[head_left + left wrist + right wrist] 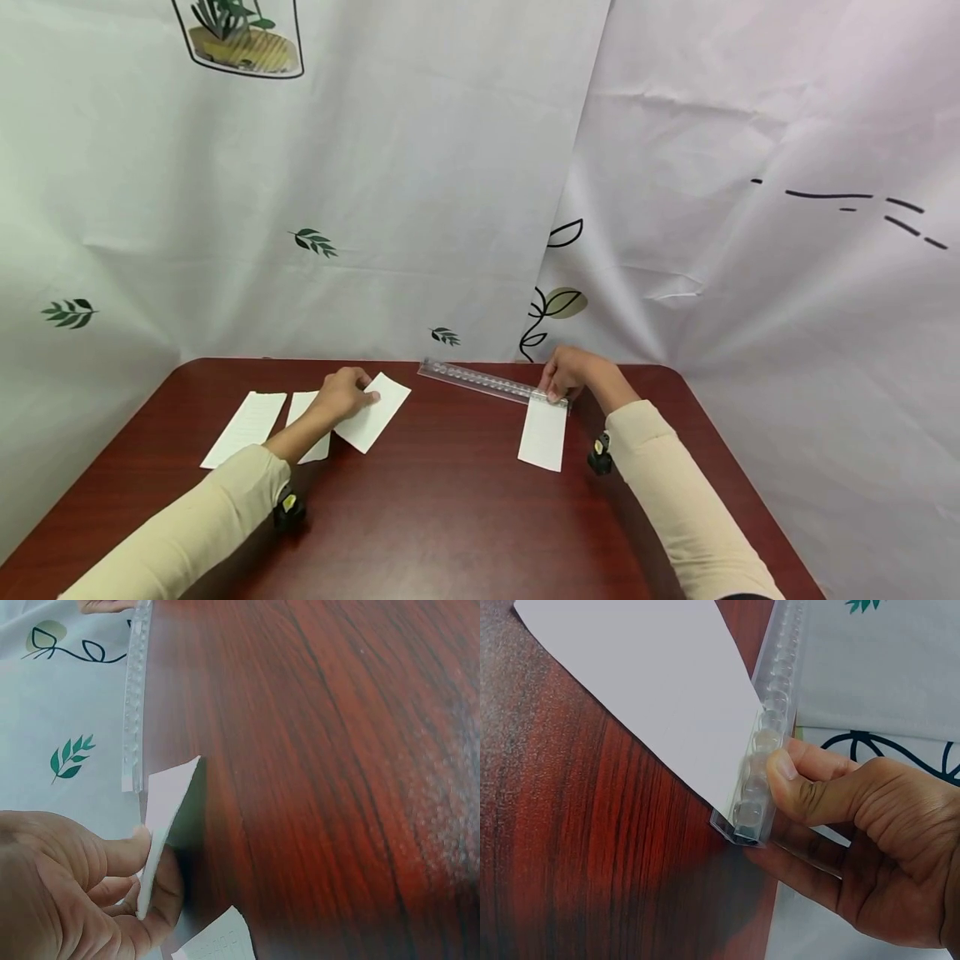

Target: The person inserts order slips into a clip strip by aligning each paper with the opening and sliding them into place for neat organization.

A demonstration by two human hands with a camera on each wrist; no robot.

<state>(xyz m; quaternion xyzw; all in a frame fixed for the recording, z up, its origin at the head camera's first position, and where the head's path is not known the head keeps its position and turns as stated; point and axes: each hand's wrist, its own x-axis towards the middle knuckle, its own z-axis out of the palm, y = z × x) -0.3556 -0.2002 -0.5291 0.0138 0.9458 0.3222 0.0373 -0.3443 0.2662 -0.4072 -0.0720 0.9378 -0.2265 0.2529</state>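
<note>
My left hand pinches a white paper card between thumb and fingers. In the left wrist view that card stands tilted, its edge towards the camera. At the table's back edge, my right hand pinches the right end of a long clear plastic strip with a row of round bumps. Thumb on top, fingers beneath, the grip shows closely in the right wrist view, on the strip. Another white card has its upper edge at the strip's right end and extends towards the front.
Two more white cards lie on the left of the dark red wooden table: one at the far left, another card partly behind the left forearm. A pale printed curtain hangs behind the table's back edge.
</note>
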